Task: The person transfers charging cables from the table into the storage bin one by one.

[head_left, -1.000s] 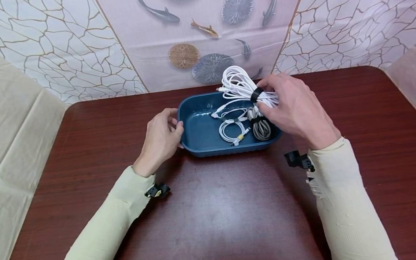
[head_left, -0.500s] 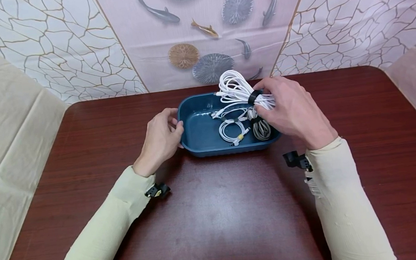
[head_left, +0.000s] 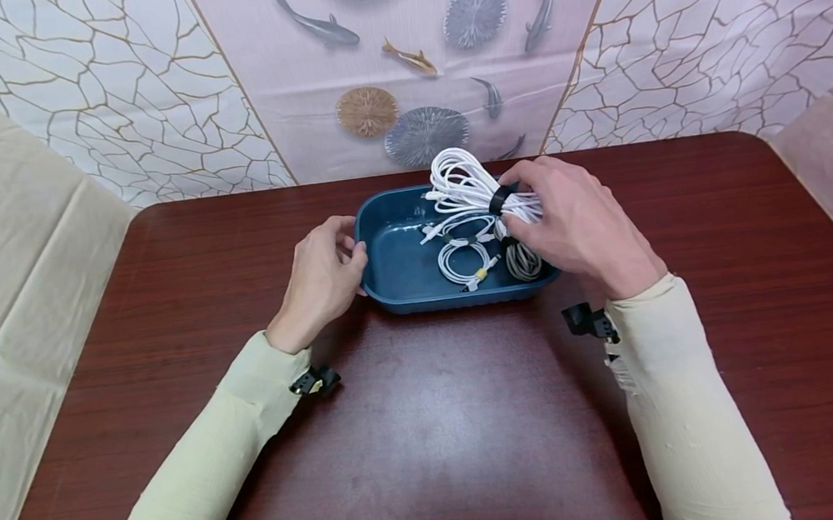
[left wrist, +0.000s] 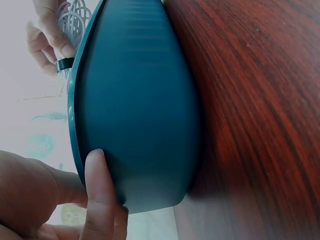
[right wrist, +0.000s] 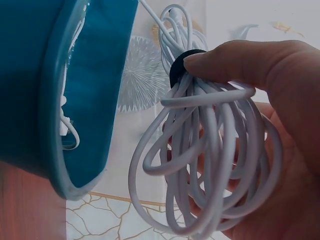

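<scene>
A dark blue plastic bin (head_left: 398,266) stands on the table. At its left end my left hand (head_left: 322,277) pinches the rim, with a finger lying along the outer wall in the left wrist view. Over the bin's right end, my right hand (head_left: 579,223) grips a large coiled white cable (right wrist: 215,150) by its bound middle, the thumb on the black strap (head_left: 501,199). Inside the bin lie thin white cables, one tied with a yellow band (head_left: 481,274), and a grey coiled cable (head_left: 524,263). The held coil partly hides them.
The dark red wooden table (head_left: 447,424) extends around the bin. Patterned cloth (head_left: 413,68) hangs behind its far edge, and pale cloth (head_left: 11,274) hangs at the left. Each sleeve carries a small black camera mount (head_left: 588,320) at the wrist.
My right hand has moved a little left and lower, carrying the white cable coil farther over the bin. The left hand and the bin have stayed put.
</scene>
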A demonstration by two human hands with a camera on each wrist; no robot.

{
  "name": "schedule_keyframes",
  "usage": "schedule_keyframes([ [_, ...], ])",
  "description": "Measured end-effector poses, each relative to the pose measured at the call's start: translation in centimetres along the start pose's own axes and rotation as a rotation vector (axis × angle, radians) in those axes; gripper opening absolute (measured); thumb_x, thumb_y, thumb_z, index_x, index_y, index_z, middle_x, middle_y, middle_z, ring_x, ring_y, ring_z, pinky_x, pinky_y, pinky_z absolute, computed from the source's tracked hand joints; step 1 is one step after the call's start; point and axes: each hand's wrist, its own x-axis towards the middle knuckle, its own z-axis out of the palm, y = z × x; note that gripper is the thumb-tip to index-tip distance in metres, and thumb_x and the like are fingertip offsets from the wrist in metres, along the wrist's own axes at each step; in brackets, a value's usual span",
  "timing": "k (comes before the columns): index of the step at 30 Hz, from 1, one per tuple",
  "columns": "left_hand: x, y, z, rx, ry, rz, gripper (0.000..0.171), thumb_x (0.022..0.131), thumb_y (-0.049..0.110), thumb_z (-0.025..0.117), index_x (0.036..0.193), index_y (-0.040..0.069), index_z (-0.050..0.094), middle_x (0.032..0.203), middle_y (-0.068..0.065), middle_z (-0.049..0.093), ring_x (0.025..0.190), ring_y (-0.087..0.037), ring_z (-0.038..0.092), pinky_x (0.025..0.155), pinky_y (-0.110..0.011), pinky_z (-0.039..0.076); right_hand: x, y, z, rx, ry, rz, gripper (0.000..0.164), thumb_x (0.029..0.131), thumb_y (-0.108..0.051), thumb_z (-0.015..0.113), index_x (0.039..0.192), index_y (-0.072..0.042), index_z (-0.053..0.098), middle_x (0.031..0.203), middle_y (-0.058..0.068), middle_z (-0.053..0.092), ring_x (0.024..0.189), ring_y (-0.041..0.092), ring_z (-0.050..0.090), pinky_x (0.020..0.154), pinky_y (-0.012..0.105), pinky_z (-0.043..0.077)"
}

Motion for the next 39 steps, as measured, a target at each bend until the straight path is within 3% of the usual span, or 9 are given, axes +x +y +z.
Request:
schedule_keyframes([
  [24,0.0,0.0,0.0,0.01,-0.005,-0.008,0.041,0.101,0.01,0.058,0.14,-0.001,0.055,0.101,-0.014,0.063,0.073,-0.021,0.069,0.05,-0.026,0.061,0.4,-0.1,1.3,0.002,-0.08,-0.028,0.036,0.096,-0.022,0.064,0.13,-0.011,0.064,0.131,0.014,0.063,0.122,0.033,0.057,0.103,0.058,0.05],
  [39,0.0,0.0,0.0,0.013,0.0,0.0,0.04,0.101,0.011,0.058,0.139,-0.001,0.056,0.101,-0.015,0.063,0.074,-0.022,0.069,0.051,-0.026,0.061,0.6,-0.3,2.5,-0.008,-0.088,-0.047,0.035,0.094,-0.022,0.065,0.127,-0.012,0.065,0.131,0.011,0.062,0.123,0.031,0.056,0.106,0.055,0.049],
])
